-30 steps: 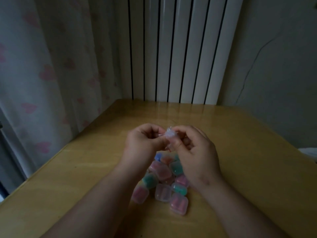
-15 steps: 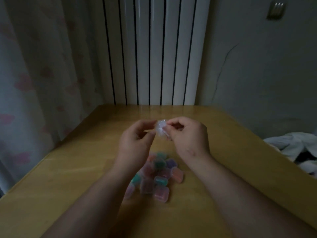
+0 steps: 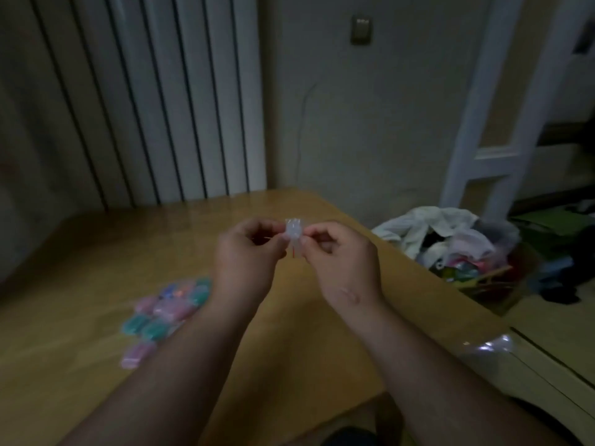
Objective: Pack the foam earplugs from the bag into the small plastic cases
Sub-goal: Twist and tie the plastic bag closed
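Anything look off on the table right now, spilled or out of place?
Nothing looks spilled or broken. The left hand and right hand pinch a small clear item above the table. The coloured cases lie in a loose heap; crumpled clear plastic sits at the table's right edge.

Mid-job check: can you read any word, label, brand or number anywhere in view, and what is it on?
No readable text in this frame.
On the small clear packet pinched between left hand and right hand: only a red streak, no letters made out.
On the cases: blurred, no print visible.
On the wall plate: no marking can be made out.
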The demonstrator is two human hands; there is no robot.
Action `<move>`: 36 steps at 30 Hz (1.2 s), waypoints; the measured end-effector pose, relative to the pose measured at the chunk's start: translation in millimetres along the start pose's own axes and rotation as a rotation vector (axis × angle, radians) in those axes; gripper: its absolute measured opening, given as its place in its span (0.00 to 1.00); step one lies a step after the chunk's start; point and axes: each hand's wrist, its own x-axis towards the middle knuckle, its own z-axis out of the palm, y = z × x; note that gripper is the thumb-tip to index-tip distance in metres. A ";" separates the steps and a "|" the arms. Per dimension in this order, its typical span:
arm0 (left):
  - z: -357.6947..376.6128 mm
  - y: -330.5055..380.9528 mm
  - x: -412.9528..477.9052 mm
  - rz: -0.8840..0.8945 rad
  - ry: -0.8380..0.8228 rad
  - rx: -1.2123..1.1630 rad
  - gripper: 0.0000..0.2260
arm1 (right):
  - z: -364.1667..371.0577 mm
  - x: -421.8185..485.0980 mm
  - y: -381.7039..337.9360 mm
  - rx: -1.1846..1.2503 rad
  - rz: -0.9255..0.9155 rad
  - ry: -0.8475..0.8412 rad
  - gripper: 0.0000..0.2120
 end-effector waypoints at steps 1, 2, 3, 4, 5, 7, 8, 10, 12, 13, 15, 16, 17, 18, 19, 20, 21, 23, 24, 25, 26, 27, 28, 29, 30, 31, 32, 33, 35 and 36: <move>14.1 3.0 -2.5 -0.011 -0.031 -0.029 0.03 | -14.1 0.1 1.9 -0.029 0.005 0.033 0.10; 28.3 6.4 -5.6 -0.018 -0.066 -0.051 0.03 | -29.1 -0.2 3.6 -0.055 0.007 0.064 0.09; 42.9 10.4 -8.6 -0.017 -0.099 -0.071 0.03 | -44.4 -0.5 4.9 -0.075 0.008 0.092 0.08; 57.6 13.8 -11.7 -0.008 -0.125 -0.089 0.03 | -59.8 -1.2 6.7 -0.091 0.015 0.113 0.08; 73.2 16.9 -15.0 -0.002 -0.144 -0.110 0.04 | -75.7 -2.1 9.0 -0.109 0.024 0.133 0.08; 105.5 21.1 -21.8 0.002 -0.181 -0.139 0.07 | -106.7 -3.4 15.6 -0.162 0.037 0.187 0.06; 122.3 23.3 -26.2 0.001 -0.206 -0.146 0.07 | -122.4 -3.9 20.3 -0.187 0.044 0.219 0.06; 157.4 25.6 -34.6 0.007 -0.258 -0.149 0.07 | -154.1 -5.1 30.6 -0.227 0.070 0.267 0.06; 193.2 27.5 -43.8 0.016 -0.311 -0.151 0.07 | -186.4 -7.4 42.7 -0.248 0.102 0.310 0.05; 211.0 28.3 -49.3 0.022 -0.337 -0.153 0.08 | -202.8 -9.0 49.8 -0.255 0.122 0.332 0.04; 246.4 30.2 -61.0 0.039 -0.382 -0.150 0.09 | -235.4 -13.0 65.6 -0.289 0.152 0.373 0.03; 264.2 30.0 -67.4 0.039 -0.405 -0.145 0.09 | -251.6 -16.3 74.5 -0.309 0.167 0.389 0.03; 281.6 28.8 -72.8 0.035 -0.429 -0.141 0.08 | -266.7 -19.3 83.5 -0.328 0.186 0.405 0.03; 299.1 27.4 -79.1 0.035 -0.453 -0.133 0.07 | -282.3 -22.5 92.9 -0.346 0.211 0.420 0.04; 316.5 24.9 -84.9 0.037 -0.474 -0.118 0.07 | -297.3 -26.0 102.0 -0.361 0.239 0.438 0.05; 333.7 22.0 -90.3 0.042 -0.493 -0.099 0.07 | -311.8 -28.8 112.6 -0.381 0.267 0.455 0.05; 350.3 19.2 -96.1 0.043 -0.511 -0.087 0.07 | -325.5 -32.0 123.2 -0.405 0.293 0.472 0.04; 381.3 11.9 -106.9 0.036 -0.561 -0.077 0.07 | -349.9 -38.9 145.4 -0.438 0.335 0.512 0.03; 396.3 7.1 -111.8 0.027 -0.589 -0.075 0.07 | -361.1 -42.6 156.5 -0.443 0.352 0.536 0.04; 410.5 2.1 -116.5 0.016 -0.614 -0.073 0.08 | -371.7 -46.4 166.8 -0.453 0.368 0.557 0.04; 423.8 -3.1 -121.0 0.008 -0.637 -0.072 0.09 | -381.1 -50.6 176.7 -0.467 0.387 0.570 0.05; 436.1 -9.3 -125.3 -0.004 -0.657 -0.072 0.10 | -390.0 -55.0 186.0 -0.483 0.405 0.578 0.06; 447.5 -16.1 -129.2 -0.016 -0.676 -0.070 0.11 | -397.7 -59.6 194.6 -0.491 0.428 0.587 0.06; 456.8 -22.4 -133.6 -0.029 -0.694 -0.058 0.11 | -404.2 -64.6 202.5 -0.493 0.449 0.597 0.06; 465.4 -28.5 -137.6 -0.043 -0.714 -0.042 0.10 | -410.0 -69.1 210.2 -0.491 0.473 0.601 0.07; 472.9 -34.2 -141.5 -0.055 -0.733 -0.030 0.10 | -414.8 -73.7 217.1 -0.492 0.492 0.601 0.06; 480.7 -41.3 -144.4 -0.072 -0.749 -0.020 0.10 | -418.4 -78.0 222.4 -0.490 0.519 0.601 0.06; 487.6 -47.3 -147.5 -0.089 -0.759 -0.010 0.10 | -421.7 -82.0 228.0 -0.485 0.537 0.601 0.06; 499.5 -57.2 -153.8 -0.117 -0.786 0.023 0.06 | -427.2 -89.6 237.0 -0.472 0.565 0.600 0.04; 504.4 -61.9 -156.3 -0.129 -0.801 0.040 0.05 | -428.8 -92.6 240.2 -0.462 0.581 0.602 0.03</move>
